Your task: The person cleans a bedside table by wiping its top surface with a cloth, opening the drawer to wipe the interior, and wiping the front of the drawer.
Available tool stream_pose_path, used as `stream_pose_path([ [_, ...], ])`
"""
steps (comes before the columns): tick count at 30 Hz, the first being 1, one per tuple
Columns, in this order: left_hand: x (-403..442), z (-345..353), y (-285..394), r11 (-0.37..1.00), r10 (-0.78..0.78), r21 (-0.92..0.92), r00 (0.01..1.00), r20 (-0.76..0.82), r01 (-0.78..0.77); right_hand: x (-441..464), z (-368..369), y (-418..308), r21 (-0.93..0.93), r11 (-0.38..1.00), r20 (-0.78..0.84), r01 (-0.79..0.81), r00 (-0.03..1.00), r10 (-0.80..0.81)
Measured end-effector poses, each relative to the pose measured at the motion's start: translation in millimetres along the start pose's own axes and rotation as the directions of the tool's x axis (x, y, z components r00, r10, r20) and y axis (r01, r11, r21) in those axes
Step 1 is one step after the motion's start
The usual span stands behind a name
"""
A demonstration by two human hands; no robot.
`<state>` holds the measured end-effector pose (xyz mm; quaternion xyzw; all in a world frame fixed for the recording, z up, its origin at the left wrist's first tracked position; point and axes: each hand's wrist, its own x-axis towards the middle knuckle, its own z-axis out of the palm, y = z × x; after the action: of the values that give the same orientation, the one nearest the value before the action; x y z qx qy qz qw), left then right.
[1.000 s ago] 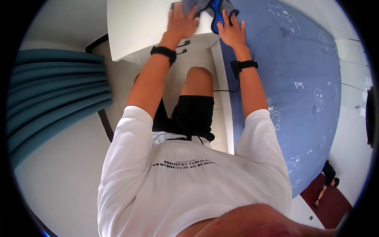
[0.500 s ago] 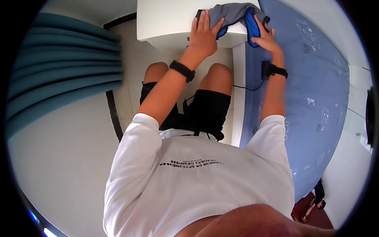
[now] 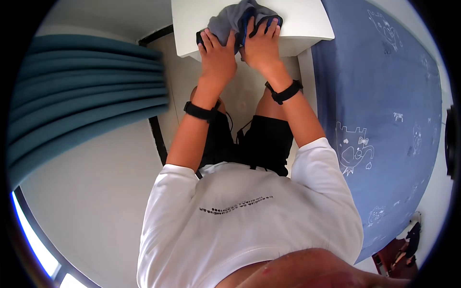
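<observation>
A grey and blue cloth with dark edging [image 3: 225, 23] lies bunched on the white tabletop [image 3: 302, 19], near its front edge. My left hand [image 3: 217, 58] holds the cloth's left part, its fingers over the dark edge and its thumb towards the middle. On the right part, my right hand [image 3: 261, 50] has its fingers curled over the blue and dark folds, with the thumb at the front edge. Both hands are close together, and the palms are hidden. Each wrist wears a black band.
A bed with a blue printed sheet [image 3: 384, 105] stands to the right of the table. Teal curtains [image 3: 91, 91] hang at the left beside a pale wall. My knees are below the table edge. Another person in dark clothes [image 3: 412, 240] is far off at the lower right.
My right hand has moved left, closer to my left hand, and the cloth is more bunched and farther from the table's right edge. The view has shifted too.
</observation>
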<state>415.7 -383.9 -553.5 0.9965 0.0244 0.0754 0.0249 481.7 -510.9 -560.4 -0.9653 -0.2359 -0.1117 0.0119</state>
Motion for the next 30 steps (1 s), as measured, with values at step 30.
stream_pose_path([
  [30, -9.3, 13.8, -72.9, 0.985, 0.005, -0.17, 0.986, -0.164, -0.033, 38.1, -13.6, -35.8, -0.242, 0.94, 0.225, 0.24, 0.956, -0.186],
])
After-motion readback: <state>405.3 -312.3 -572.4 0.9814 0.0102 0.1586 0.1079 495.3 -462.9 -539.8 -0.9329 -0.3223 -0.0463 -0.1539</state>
